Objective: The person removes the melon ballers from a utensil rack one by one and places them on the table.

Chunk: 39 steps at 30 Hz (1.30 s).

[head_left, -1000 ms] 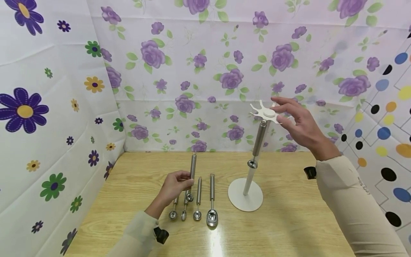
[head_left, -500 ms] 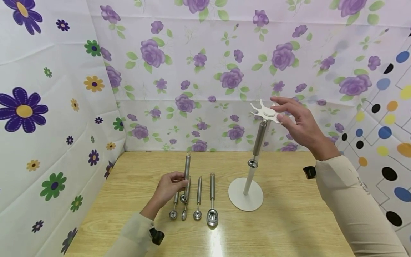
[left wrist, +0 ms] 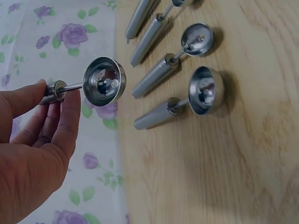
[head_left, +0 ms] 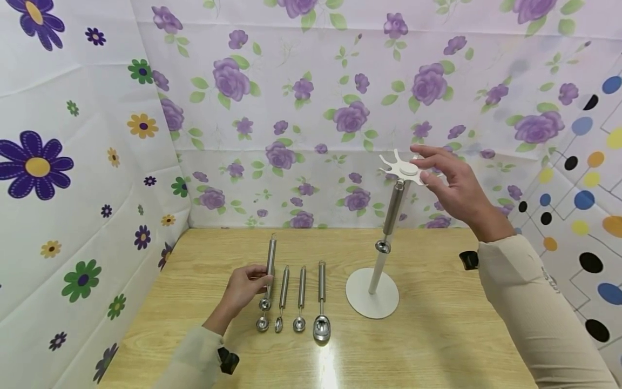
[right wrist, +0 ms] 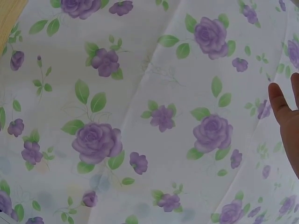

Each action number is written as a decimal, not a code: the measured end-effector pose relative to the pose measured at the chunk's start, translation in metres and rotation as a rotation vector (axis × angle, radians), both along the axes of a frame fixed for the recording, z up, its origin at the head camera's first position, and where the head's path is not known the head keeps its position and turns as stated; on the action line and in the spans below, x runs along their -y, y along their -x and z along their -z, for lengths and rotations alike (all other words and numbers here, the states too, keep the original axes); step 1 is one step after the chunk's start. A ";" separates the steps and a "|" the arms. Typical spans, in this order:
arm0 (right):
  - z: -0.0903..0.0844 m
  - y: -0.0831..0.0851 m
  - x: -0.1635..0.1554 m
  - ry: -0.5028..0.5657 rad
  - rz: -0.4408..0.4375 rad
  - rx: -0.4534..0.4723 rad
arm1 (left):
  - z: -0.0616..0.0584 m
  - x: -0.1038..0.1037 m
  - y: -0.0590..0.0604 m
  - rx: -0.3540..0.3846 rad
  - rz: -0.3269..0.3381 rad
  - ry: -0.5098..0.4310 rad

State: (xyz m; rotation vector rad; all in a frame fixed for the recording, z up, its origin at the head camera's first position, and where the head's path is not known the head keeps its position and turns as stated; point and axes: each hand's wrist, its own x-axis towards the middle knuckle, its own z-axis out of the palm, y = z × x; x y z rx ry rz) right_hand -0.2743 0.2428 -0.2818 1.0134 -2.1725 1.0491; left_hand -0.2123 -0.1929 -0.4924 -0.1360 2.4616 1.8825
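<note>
My left hand (head_left: 243, 283) pinches the steel handle of a melon baller (head_left: 270, 254), held upright with its bowl (left wrist: 103, 81) down. In the head view it overlaps the leftmost melon baller (head_left: 262, 324), which lies on the table. My right hand (head_left: 454, 186) grips the hook wheel (head_left: 403, 170) atop a white utensil stand (head_left: 359, 297), thumb and fingers at its rim. From one hook hangs another melon baller (head_left: 394, 208). The right wrist view catches only some fingers (right wrist: 279, 105) at its edge; the wheel is out of that view.
Right of the leftmost baller lie a narrow-bowled scoop (head_left: 282, 292), a round one (head_left: 301, 292) and a larger oval-bowled scoop (head_left: 322, 327), handles pointing away. Flowered cloth (head_left: 291, 119) backs the wooden table (head_left: 413, 346); patterned sheets stand at both sides.
My left hand has carried the melon baller leftward, from above the narrow-bowled scoop to over the leftmost one. My right hand and the stand have stayed put.
</note>
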 end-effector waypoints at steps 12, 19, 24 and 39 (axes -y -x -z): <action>-0.001 0.000 0.000 0.005 -0.002 -0.004 | 0.015 0.019 -0.002 0.038 -0.048 0.053; 0.001 0.001 0.001 0.020 -0.018 -0.002 | 0.028 0.028 -0.001 0.054 -0.081 0.056; 0.000 -0.001 0.002 0.019 -0.010 0.003 | 0.033 0.033 -0.001 0.081 -0.074 0.076; 0.000 -0.001 0.002 0.017 -0.001 0.012 | 0.055 0.049 0.007 0.192 -0.070 0.187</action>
